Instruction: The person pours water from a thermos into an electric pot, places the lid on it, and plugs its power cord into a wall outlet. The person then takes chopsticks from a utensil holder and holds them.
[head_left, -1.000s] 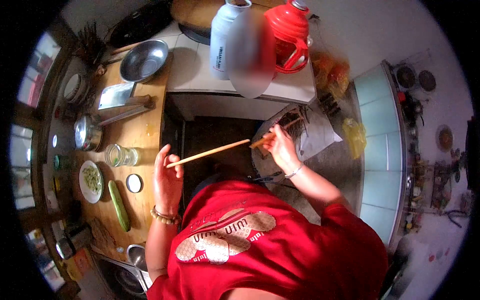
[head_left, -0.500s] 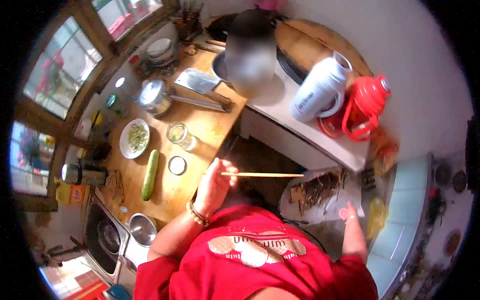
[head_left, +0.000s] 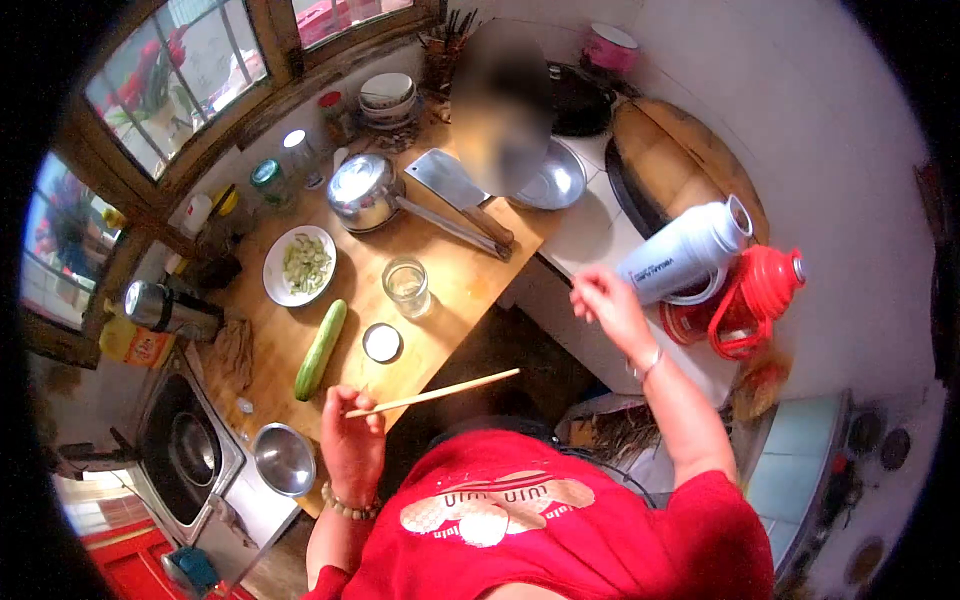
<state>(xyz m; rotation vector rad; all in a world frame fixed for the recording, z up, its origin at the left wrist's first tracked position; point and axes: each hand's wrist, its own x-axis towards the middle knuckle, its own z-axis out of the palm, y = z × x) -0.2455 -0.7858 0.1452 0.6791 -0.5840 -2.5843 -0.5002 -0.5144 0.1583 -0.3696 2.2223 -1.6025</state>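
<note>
A thin wooden stick (head_left: 450,391) is held by one end in my left hand (head_left: 352,445), its free end pointing right. My right hand (head_left: 605,305) is raised beside the pale blue flask (head_left: 680,250), fingers partly curled; whether it holds anything is hard to make out. On the wooden counter (head_left: 470,325) lie a green cucumber (head_left: 321,350), a round lid (head_left: 382,343) and an open glass jar (head_left: 407,287). A white plate (head_left: 275,287) of chopped green pieces rests left of the jar.
Behind the jar are a lidded metal pot (head_left: 363,192), a cleaver (head_left: 447,179) and a metal bowl (head_left: 553,178). A red flask (head_left: 765,285) stands at the right. A small metal bowl (head_left: 285,459) sits near the sink (head_left: 225,470). A blurred patch covers part of the view.
The view has swung toward the counter and window. My right hand has let go of the brown piece it held and moved up beside the flasks. My left hand still holds the stick.
</note>
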